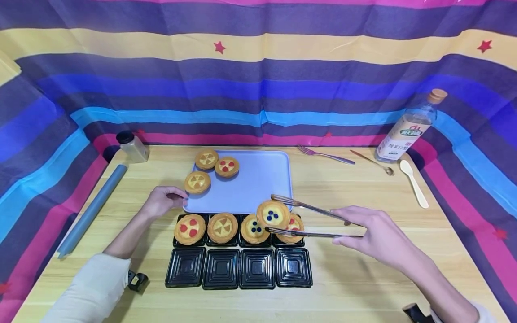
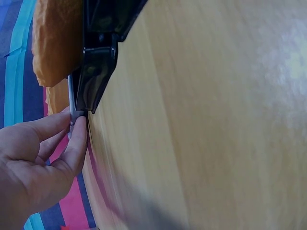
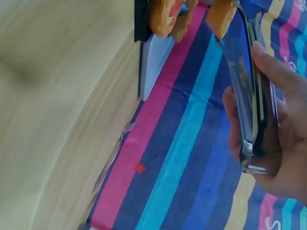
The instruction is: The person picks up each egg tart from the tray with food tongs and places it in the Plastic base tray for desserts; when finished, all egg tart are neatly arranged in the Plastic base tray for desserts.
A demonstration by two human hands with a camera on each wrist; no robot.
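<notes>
Tongs (image 1: 311,220), squeezed in the right hand (image 1: 375,233), hold a blueberry tart (image 1: 273,214) just above the mould's (image 1: 238,255) back row; slackened fingers could drop it onto neighbouring tarts, while the left hand (image 1: 161,200) pinches the tray's (image 1: 258,179) front-left corner.

- The left hand (image 1: 161,200) lies low on the desk (image 1: 363,269), palm down, forearm stretched forward from the lower left in a pale sleeve (image 1: 90,291).
- Its fingers (image 2: 76,143) are lightly bent, and the tips of thumb and forefinger pinch the near left rim of the tray (image 1: 258,179).
- The right hand (image 1: 377,235) is held above the desk, forearm coming in from the lower right, wrist nearly straight.
- Its thumb lies on top and its fingers curl beneath, squeezing the tongs (image 1: 307,220) by their rear end.
- The right arm points left, toward the middle of the desk.
- The two hands are well apart.
</notes>
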